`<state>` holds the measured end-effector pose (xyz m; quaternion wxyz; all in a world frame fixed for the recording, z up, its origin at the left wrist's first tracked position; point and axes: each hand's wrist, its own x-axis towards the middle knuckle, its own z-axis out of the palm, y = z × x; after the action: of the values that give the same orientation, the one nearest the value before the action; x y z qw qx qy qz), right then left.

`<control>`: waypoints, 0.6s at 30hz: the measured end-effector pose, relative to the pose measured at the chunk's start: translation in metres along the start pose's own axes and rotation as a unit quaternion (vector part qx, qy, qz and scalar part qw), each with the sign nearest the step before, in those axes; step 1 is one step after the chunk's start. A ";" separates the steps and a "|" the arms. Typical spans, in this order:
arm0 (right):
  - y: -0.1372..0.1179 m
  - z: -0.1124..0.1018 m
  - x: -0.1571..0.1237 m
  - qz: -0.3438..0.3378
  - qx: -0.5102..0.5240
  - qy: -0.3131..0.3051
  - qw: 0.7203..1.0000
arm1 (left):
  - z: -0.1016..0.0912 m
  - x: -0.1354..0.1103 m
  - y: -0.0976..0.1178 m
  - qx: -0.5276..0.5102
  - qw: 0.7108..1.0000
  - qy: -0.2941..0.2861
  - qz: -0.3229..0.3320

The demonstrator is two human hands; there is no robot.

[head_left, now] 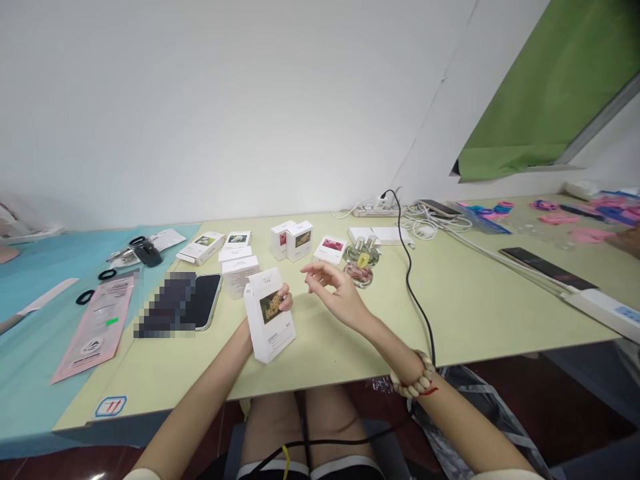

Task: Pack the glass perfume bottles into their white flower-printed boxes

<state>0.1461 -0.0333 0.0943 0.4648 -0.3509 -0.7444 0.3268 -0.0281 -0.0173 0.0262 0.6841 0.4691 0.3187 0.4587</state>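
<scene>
Along the left side, a blue cloth (30, 347) bears a tilted black jar (147, 253) and two black rings (79, 301), with a pink-edged pouch (97, 327) lying slantwise beside them. On the pale yellow-green table (325, 360), a number label (111, 406) sits at the near edge, and a smartphone (207, 303) lies flat, its left part lost in a pixelated patch. Further back lies a carton with a green picture (201, 247); to its right are a similar one and two white cartons (240, 276).

Before these, the left hand (286, 297) grips a flower-pictured carton (271, 327), tilted; whether its base touches the table cannot be told. The visible fingers close on the box's right edge, and the rest of the hand is hidden behind it. Beyond, two upright cartons (300, 241) stand side by side.

Just right of the held carton and apart from it hangs the right hand (337, 293), free, thumb and fingers moderately apart; a beaded bracelet (413, 379) circles the wrist. Behind this hand, a carton with a pink picture (330, 249) lies flat next to a cluster of glass bottles (358, 277). Further right, a black cable (411, 287) crosses the table. At the far right, pink items lie near a green blind (550, 87).
</scene>
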 end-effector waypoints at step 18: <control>0.019 -0.010 0.004 -0.148 -0.410 0.060 0.898 | 0.015 -0.003 -0.008 0.410 0.808 0.225 0.359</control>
<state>0.1582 -0.0180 0.0843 0.3662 -0.4152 -0.8266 -0.1010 -0.0138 -0.0268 0.0246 0.1239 0.6707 0.4308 0.5909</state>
